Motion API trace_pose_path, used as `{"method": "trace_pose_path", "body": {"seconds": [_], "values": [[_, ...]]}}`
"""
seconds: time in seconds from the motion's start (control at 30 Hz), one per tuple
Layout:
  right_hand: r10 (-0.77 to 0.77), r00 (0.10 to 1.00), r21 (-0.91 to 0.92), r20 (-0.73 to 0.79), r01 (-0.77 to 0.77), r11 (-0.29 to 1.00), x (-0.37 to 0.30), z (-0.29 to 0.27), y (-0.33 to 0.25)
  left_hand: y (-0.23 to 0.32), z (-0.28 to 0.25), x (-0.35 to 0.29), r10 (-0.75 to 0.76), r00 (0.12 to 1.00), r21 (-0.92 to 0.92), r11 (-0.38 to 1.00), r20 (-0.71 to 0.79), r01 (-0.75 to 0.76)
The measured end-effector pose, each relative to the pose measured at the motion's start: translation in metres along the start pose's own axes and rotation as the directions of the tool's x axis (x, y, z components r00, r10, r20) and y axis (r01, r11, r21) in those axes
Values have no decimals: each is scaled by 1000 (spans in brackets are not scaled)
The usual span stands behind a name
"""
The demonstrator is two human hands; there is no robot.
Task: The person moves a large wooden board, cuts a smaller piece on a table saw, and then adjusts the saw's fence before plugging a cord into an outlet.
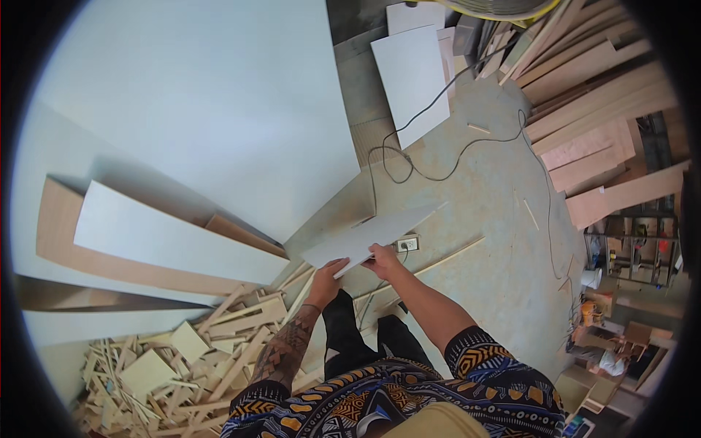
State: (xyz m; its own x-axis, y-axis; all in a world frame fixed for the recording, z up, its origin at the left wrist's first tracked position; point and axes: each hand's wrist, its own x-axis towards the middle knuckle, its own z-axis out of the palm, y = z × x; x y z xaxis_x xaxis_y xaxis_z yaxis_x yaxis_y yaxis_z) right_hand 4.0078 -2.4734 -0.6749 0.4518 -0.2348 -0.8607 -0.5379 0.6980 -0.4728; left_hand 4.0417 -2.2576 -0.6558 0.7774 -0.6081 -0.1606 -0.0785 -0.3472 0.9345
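In front of my legs I hold a thin white board (pixel 372 232) by its near edge, with its far corner pointing to the right. My left hand (pixel 328 281) grips the board's left near part, fingers on top. Close beside it, my right hand (pixel 381 261) is closed on the same edge, with some fingers hidden under the board. Just past the right hand, a white outlet box (pixel 407 243) with a plug in it lies on the floor. A long thin wood strip (pixel 449 257) lies to the right of my hands.
Large white panels (pixel 197 95) lean at the left, with a narrower white strip (pixel 168 230) against them. Scrap wood (pixel 190 365) heaps at the lower left. A black cord (pixel 467 157) snakes over the concrete floor (pixel 504 219). Stacked planks (pixel 591 80) and shelves (pixel 642 248) line the right.
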Motion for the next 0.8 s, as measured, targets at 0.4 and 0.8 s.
{"method": "trace_pose_path", "body": {"seconds": [0.4, 0.8], "values": [[-216, 906, -543, 363, 394, 742, -32, 157, -44, -86, -113, 73, -242, 916, -196, 963, -320, 186], [-290, 957, -989, -8, 35, 143, -146, -249, 9, -108, -121, 23, -769, 441, -780, 590, -463, 211]]}}
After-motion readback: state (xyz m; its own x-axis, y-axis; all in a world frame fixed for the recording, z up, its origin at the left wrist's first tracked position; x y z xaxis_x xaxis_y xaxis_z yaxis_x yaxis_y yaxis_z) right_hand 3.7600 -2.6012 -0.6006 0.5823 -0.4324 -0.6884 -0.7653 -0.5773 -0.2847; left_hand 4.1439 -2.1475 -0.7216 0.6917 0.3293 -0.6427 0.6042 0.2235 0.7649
